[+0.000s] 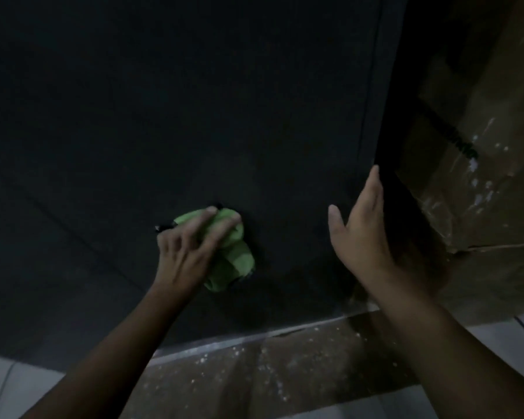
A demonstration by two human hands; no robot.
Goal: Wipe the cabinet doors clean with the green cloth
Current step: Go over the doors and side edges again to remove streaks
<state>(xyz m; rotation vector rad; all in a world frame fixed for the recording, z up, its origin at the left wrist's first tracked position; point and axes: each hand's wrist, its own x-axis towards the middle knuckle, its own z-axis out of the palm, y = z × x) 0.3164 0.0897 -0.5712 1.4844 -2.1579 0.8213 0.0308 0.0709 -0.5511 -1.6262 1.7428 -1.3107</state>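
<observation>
A dark cabinet door (194,116) fills most of the view. My left hand (188,249) presses a bunched green cloth (233,255) flat against the lower part of the door, over what looks like a small dark handle. My right hand (363,237) rests on the door's right edge, fingers straight and wrapped around the edge, holding the door. The lighting is dim.
To the right of the door edge is the brown cabinet interior (481,176), speckled with white spots. Below the door runs a dusty brown base ledge (270,367). Pale floor tiles (9,385) show at the bottom corners.
</observation>
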